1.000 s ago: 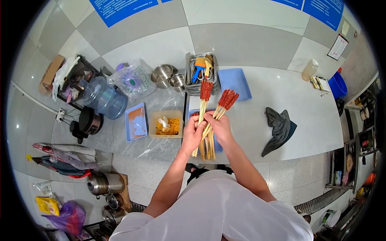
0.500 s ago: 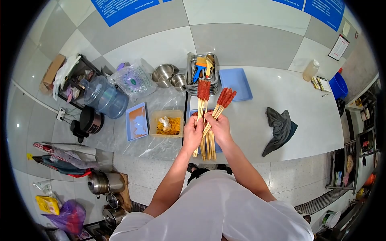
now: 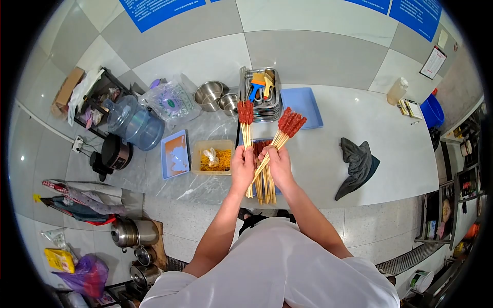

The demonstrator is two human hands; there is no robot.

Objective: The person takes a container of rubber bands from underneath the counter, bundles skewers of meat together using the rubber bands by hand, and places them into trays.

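Observation:
My left hand (image 3: 243,168) is closed round a bunch of meat skewers (image 3: 246,113), red meat pointing away from me. A fuller fan of meat skewers (image 3: 291,123) sits in my right hand (image 3: 278,163), its sticks slanting down to the left between my wrists. Below both hands, more skewers (image 3: 264,187) lie side by side with their sticks towards me, on a blue tray mostly hidden by my hands. Just left of my left hand stands a clear tub (image 3: 196,167) of yellow shreds with a whitish bundle in it.
Behind my hands are an empty blue tray (image 3: 308,108) and a steel tray stack (image 3: 275,115) topped with brushes. A blue tray with orange residue (image 3: 175,156) and steel bowls (image 3: 208,95) stand left. A dark cloth (image 3: 357,164) lies right on the white counter (image 3: 395,149).
My hands have moved apart. The left bunch has shifted left, away from the right one, and the right bunch looks more fanned and fuller.

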